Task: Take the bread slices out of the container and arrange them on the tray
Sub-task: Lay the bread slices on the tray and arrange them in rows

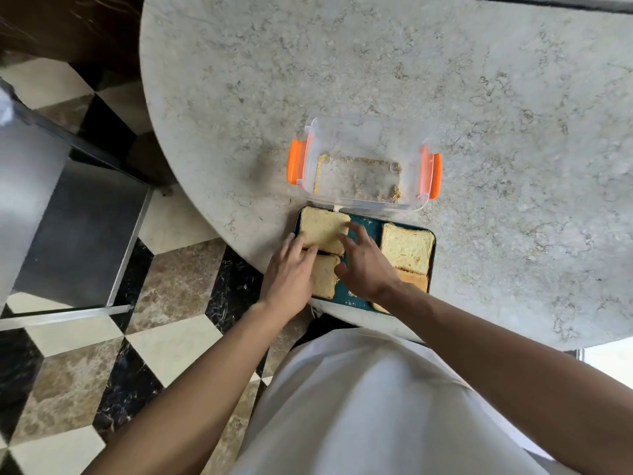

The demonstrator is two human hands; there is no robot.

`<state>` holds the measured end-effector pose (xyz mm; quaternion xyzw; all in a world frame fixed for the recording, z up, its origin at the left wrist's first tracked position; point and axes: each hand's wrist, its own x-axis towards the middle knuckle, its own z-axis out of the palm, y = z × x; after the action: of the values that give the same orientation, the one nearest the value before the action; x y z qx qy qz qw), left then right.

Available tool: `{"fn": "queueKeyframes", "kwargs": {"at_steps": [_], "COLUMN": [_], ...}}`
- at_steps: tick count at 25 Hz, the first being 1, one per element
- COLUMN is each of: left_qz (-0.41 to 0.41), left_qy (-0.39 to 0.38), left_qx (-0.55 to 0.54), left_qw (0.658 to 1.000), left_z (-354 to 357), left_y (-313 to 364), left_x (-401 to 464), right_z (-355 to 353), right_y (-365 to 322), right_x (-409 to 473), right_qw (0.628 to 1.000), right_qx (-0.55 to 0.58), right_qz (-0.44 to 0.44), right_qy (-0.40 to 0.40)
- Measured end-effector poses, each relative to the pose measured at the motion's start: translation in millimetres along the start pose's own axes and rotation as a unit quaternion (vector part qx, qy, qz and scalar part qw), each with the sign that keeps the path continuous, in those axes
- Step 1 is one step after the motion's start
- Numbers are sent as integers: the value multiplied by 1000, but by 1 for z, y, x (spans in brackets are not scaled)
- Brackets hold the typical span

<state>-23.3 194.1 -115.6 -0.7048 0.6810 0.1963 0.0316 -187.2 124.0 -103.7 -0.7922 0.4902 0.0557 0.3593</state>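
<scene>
A dark teal tray (368, 223) lies at the near edge of the table and carries several bread slices. The far-left slice (322, 228) is held between both hands: my left hand (289, 275) touches its left near edge, my right hand (364, 265) its right edge. Below it lies a near-left slice (325, 277), partly under my left hand. A far-right slice (406, 247) lies flat, and a near-right slice (416, 279) is partly hidden by my right wrist. Just behind the tray stands the clear container (363, 159) with orange clips, holding only crumbs.
The round grey marble table (445, 80) stretches far and right of the container. To the left, off the table, are a checkered tile floor (171, 337) and a metal cabinet (68, 217). My white garment (359, 406) fills the foreground.
</scene>
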Motion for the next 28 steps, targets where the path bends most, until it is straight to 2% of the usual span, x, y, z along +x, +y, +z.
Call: {"fn": "queueKeyframes", "kwargs": {"at_steps": [8,13,17,22,28], "left_qz": [20,43,41,54,67], "left_qy": [4,-4,-6,25,15], "left_qx": [-45,-22,1,6,33], "left_qw": [999,999,999,998,997], "left_z": [2,-2,-5,-7,-9], "left_y": [-18,-23,-22,-24,-23], "left_x": [0,3,5,8,9], "right_z": [16,15,17,24,17], "right_y": [-11,-10,-12,-15,-8], "right_x": [0,-1,2,-1,-6], "right_qw": [1000,999,998,999,999], "right_qx": [22,29,27,-17,-17], "right_qz": [4,-3,27,29,19], "right_qy": [11,28,48,40,39]}}
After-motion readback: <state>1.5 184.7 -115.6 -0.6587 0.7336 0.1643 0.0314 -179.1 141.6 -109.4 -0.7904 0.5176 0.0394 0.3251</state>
